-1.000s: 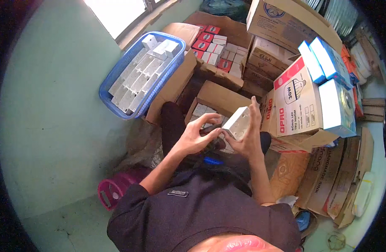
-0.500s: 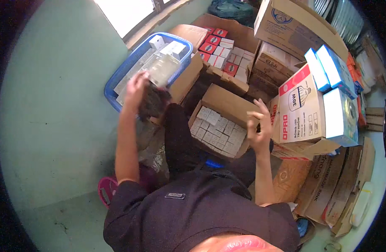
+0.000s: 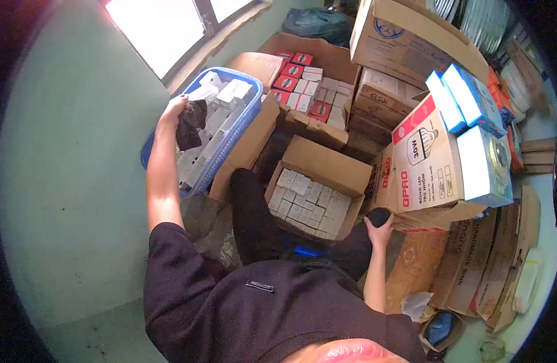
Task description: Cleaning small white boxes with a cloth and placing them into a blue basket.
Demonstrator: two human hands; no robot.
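My left hand (image 3: pixel 173 109) grips a dark cloth (image 3: pixel 191 125) over the blue plastic basket (image 3: pixel 249 115), which holds several white plastic boxes (image 3: pixel 232 90) lying in rows. My right hand (image 3: pixel 379 228) rests on my dark-clothed right knee (image 3: pixel 378 215), fingers apart around it and holding nothing. Between my legs is an open cardboard box (image 3: pixel 330 160) packed with small white pieces (image 3: pixel 309 206), each too small to make out clearly.
Behind sits a carton (image 3: pixel 318 138) of red-and-white packs (image 3: pixel 289 83). Stacked cartons (image 3: pixel 392 37) and blue boxes (image 3: pixel 484 163) crowd the right. A green wall (image 3: pixel 66 181) with a window (image 3: pixel 157 33) is on the left; flattened cardboard (image 3: pixel 475 266) leans lower right.
The white box that both hands held is out of them. My left hand has moved up-left to the basket with the dark cloth; my right hand has dropped to my knee.
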